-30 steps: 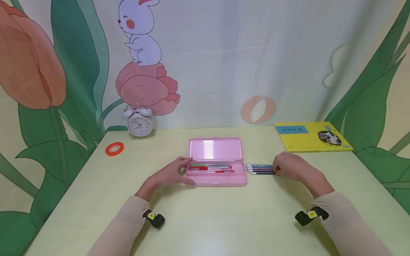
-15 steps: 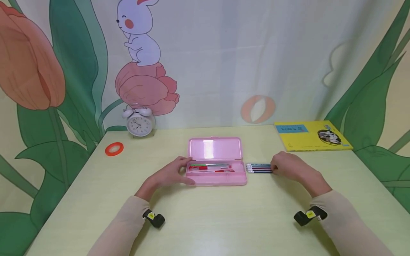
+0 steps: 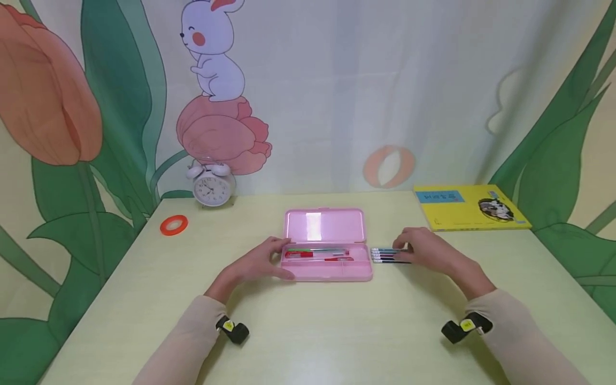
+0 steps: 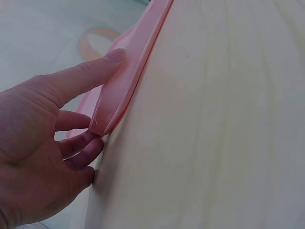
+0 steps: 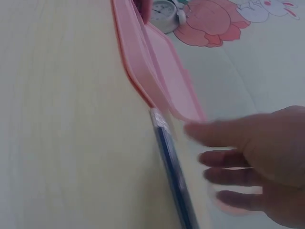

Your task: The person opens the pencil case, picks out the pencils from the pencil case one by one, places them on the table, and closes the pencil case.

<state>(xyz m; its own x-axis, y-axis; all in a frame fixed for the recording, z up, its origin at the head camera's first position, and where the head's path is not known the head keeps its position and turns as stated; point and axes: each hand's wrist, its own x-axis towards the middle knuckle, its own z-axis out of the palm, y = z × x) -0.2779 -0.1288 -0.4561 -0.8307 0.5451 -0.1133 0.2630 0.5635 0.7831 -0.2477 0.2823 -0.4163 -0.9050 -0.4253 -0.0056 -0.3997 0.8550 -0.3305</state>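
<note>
A pink pencil case [image 3: 332, 273] lies with its lid raised at the middle of the table, holding several pens [image 3: 299, 255], some red and one green. My left hand [image 3: 254, 262] holds its left end, thumb [image 4: 95, 74] on the front wall and fingers around the end. Just right of the case, several dark pencils [image 3: 383, 256] lie side by side, their pale ends toward it. Above their right part is my right hand [image 3: 425, 249], thumb and fingers spread apart. In the right wrist view, the nearest pencil [image 5: 172, 171] lies below that hand, apart from its fingers.
A yellow book [image 3: 462, 214] lies at the back right. At the back left stand a white alarm clock [image 3: 212, 190] and, nearer, an orange tape ring [image 3: 166, 230]. A printed curtain [image 3: 317, 123] hangs behind the table.
My right hand has moved left over the pencils, and its fingers have come apart from their right ends. The nearest pencil has shifted slightly left, more in line. My left hand stays put.
</note>
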